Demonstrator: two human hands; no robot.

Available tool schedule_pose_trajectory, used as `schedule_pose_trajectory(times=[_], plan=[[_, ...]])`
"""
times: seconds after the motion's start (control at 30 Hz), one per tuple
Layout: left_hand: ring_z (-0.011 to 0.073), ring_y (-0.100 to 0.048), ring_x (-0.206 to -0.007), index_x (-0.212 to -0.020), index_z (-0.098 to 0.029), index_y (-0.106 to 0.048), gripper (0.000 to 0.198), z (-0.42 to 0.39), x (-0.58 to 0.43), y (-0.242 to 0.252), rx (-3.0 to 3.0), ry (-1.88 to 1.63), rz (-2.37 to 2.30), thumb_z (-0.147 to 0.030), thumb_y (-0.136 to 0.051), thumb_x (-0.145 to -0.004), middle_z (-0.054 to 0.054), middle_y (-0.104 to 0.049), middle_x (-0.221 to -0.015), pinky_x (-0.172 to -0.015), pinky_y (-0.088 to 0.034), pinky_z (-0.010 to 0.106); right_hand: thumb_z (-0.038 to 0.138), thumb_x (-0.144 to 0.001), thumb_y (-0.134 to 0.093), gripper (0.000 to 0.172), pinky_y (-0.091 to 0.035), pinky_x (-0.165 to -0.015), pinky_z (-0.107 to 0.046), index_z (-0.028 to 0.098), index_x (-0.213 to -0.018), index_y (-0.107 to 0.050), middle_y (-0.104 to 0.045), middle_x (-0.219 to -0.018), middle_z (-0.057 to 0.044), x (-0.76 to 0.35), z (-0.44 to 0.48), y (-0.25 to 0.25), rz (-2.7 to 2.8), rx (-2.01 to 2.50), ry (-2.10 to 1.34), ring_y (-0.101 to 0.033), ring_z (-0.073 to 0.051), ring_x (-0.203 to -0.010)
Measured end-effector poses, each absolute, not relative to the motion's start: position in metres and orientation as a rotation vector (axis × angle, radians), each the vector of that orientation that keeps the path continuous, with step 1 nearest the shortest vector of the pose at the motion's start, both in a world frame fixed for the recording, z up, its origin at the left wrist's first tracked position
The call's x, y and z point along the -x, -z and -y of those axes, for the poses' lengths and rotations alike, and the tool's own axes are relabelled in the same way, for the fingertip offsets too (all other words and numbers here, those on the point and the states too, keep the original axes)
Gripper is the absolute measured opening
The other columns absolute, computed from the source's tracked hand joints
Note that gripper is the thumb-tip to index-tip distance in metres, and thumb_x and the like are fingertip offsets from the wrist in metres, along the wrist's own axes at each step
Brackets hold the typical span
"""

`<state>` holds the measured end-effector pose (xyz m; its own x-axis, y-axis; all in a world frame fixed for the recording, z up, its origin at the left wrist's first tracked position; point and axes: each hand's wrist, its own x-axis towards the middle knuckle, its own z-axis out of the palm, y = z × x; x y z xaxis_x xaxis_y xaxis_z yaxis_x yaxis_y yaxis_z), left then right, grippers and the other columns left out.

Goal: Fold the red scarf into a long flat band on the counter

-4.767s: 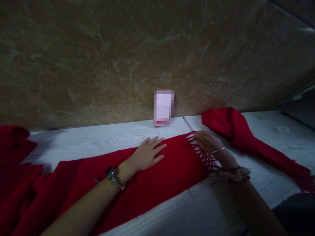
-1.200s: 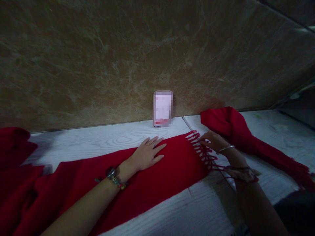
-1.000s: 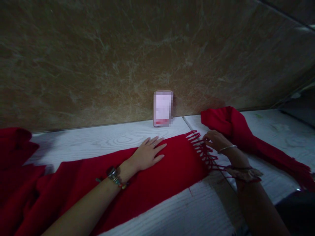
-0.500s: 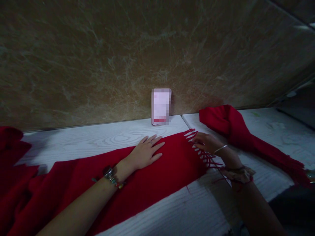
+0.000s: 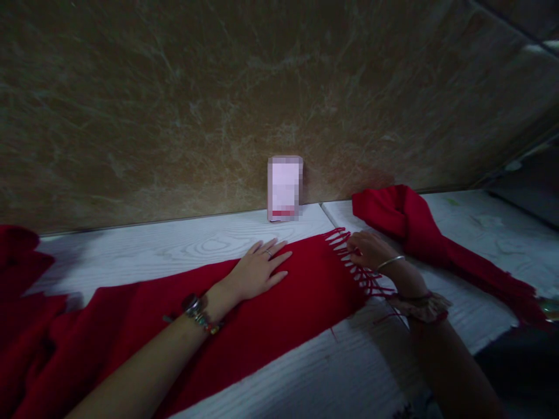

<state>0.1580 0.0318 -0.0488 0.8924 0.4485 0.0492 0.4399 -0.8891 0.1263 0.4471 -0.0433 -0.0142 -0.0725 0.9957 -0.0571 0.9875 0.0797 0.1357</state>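
The left hand [image 5: 257,270] is lying flat and open, fingers spread, pressing on a red scarf [image 5: 288,314] that is stretching from the tabletop's [image 5: 174,244] left edge toward its middle. The right hand [image 5: 370,250] is resting at the scarf's fringe [image 5: 351,262] with fingers curled. In this dim light I cannot tell whether it is pinching any strands. A second scarf [image 5: 419,233] is lying bunched just beyond that hand, trailing toward the right edge. A small box [image 5: 285,187] is standing at the back edge against the wall [image 5: 218,105].
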Motion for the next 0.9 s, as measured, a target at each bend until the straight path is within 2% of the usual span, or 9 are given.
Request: schedule_pose_trajectory(times=[0.13,0.27,0.5,0.57,0.67,0.77,0.9], plan=[[0.0274,-0.027,-0.13,-0.134,-0.022,-0.038,0.046,-0.031,-0.158,0.048,-2.961,-0.088,-0.686,-0.042,-0.033,-0.092,0.009,-0.029,-0.143,-0.103,-0.025,0.047,0.015,-0.068,-0.054,0.012,-0.036,-0.062,-0.025,0.019,-0.074,-0.063,-0.061,-0.071,-0.004,-0.449,0.046,0.007,-2.141,-2.112,-0.179,-0.054,-0.017,-0.068],[0.0277,-0.026,-0.13,-0.134,-0.022,-0.037,0.047,-0.031,-0.158,0.047,-2.956,-0.091,-0.688,-0.042,-0.032,-0.092,0.009,-0.029,-0.143,-0.103,-0.024,0.047,0.015,-0.07,-0.053,0.017,-0.038,-0.067,-0.028,0.019,-0.08,-0.066,-0.065,-0.079,-0.008,-0.451,0.049,0.002,-2.077,-2.117,-0.185,-0.058,-0.02,-0.076],[0.0267,-0.027,-0.13,-0.133,-0.023,-0.038,0.046,-0.032,-0.157,0.05,-2.965,-0.116,-0.68,-0.043,-0.031,-0.092,0.008,-0.031,-0.143,-0.103,-0.024,0.045,0.009,-0.068,-0.05,0.021,-0.042,-0.063,-0.032,0.021,-0.072,-0.067,-0.068,-0.081,-0.007,-0.487,0.055,0.01,-1.918,-2.3,-0.322,-0.059,-0.023,-0.08],[0.0261,-0.027,-0.13,-0.133,-0.023,-0.038,0.046,-0.032,-0.157,0.05,-2.962,-0.123,-0.681,-0.043,-0.032,-0.092,0.008,-0.03,-0.143,-0.103,-0.024,0.045,0.007,-0.068,-0.048,0.024,-0.044,-0.066,-0.033,0.021,-0.073,-0.066,-0.068,-0.085,-0.007,-0.49,0.055,0.011,-2.005,-2.359,-0.332,-0.059,-0.023,-0.082],[0.0263,-0.022,-0.132,-0.132,-0.022,-0.04,0.044,-0.03,-0.157,0.046,-2.969,-0.15,-0.678,-0.039,-0.034,-0.091,0.009,-0.024,-0.145,-0.105,-0.021,0.045,0.008,-0.071,-0.047,0.023,-0.046,-0.073,-0.032,0.018,-0.079,-0.066,-0.067,-0.085,-0.008,-0.478,0.051,0.013,-2.332,-2.275,-0.116,-0.06,-0.021,-0.082],[0.0237,-0.017,-0.134,-0.132,-0.022,-0.039,0.043,-0.026,-0.159,0.042,-2.989,-0.139,-0.533,-0.035,-0.035,-0.091,0.007,-0.019,-0.147,-0.107,-0.016,0.042,0.01,-0.071,-0.049,0.018,-0.047,-0.071,-0.029,0.017,-0.077,-0.065,-0.067,-0.079,-0.007,-0.462,0.045,0.015,-2.46,-2.075,0.172,-0.06,-0.018,-0.074],[0.0215,-0.017,-0.134,-0.135,-0.025,-0.034,0.044,-0.025,-0.16,0.042,-2.952,0.021,-0.401,-0.038,-0.032,-0.093,0.005,-0.023,-0.146,-0.107,-0.017,0.04,0.011,-0.071,-0.052,0.013,-0.046,-0.065,-0.03,0.016,-0.071,-0.064,-0.066,-0.076,-0.009,-0.467,0.046,0.016,-2.242,-2.171,0.12,-0.06,-0.019,-0.07]])
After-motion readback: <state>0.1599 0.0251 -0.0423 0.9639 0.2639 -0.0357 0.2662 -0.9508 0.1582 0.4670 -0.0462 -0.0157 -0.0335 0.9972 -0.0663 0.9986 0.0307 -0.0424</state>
